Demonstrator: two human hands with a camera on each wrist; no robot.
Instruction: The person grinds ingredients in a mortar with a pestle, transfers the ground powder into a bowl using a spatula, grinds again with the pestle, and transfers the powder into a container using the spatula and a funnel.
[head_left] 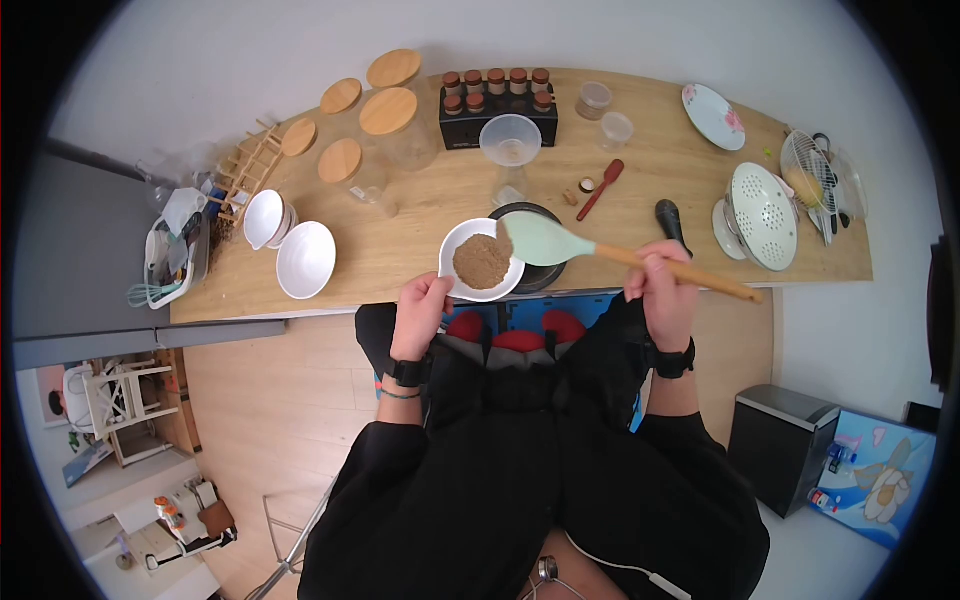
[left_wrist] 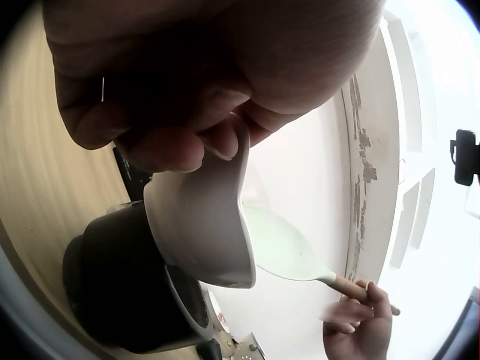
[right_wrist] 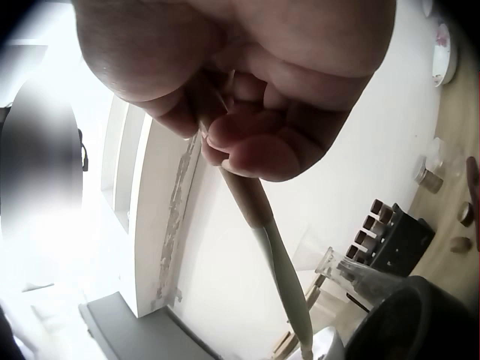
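My left hand [head_left: 422, 310] pinches the rim of a white bowl [head_left: 448, 284] that holds brown powder [head_left: 482, 262]; in the left wrist view the bowl [left_wrist: 202, 217] hangs from the fingertips, tilted, beside a black pot [left_wrist: 127, 277]. My right hand [head_left: 664, 295] grips the wooden handle [head_left: 715, 281] of a pale green spatula [head_left: 545, 240], its blade over the bowl's right edge with some powder on its tip. In the right wrist view the fingers curl round the handle [right_wrist: 247, 196]. Under the bowl and blade, the black pot [head_left: 541, 277] is partly hidden.
Behind the pot stand a funnel [head_left: 511, 140] on a clear vessel and a black rack [head_left: 460, 128] of spice jars. White bowls [head_left: 306, 262] and wooden-lidded jars [head_left: 390, 112] are on the left. A red spatula [head_left: 602, 188], a black handle [head_left: 669, 220] and a colander [head_left: 762, 215] lie rightward.
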